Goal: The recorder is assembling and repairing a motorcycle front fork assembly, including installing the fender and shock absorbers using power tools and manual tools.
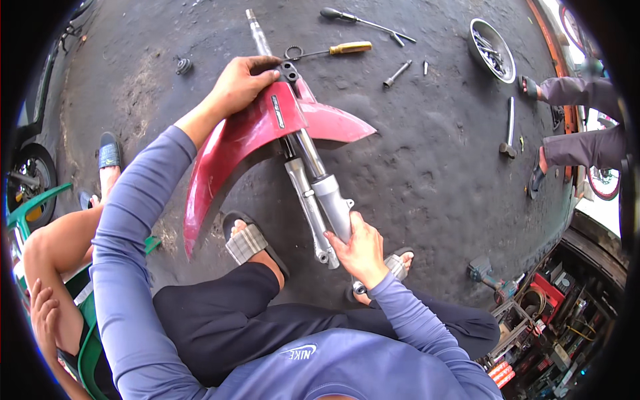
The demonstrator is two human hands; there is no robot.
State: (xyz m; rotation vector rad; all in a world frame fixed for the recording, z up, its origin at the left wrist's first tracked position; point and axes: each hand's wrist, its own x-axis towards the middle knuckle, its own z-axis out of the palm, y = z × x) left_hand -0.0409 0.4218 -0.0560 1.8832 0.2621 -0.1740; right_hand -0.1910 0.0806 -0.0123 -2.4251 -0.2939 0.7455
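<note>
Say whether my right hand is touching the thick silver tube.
Touching. The head view shows the right hand closed around the lower part of the thick silver tube, with no gap between skin and metal.

Left fingers (264, 62) hold a black clamp (289, 73), right fingers (362, 227) a silver fork leg (331, 200).

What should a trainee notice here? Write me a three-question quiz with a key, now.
1. Which of the person's hands grips the silver fork leg?
2. True or false: the metal bowl contains loose metal pieces.
3. The fender touched by the left hand is:
A. green
B. red
C. yellow

Key:
1. The right hand.
2. True.
3. B.
</note>
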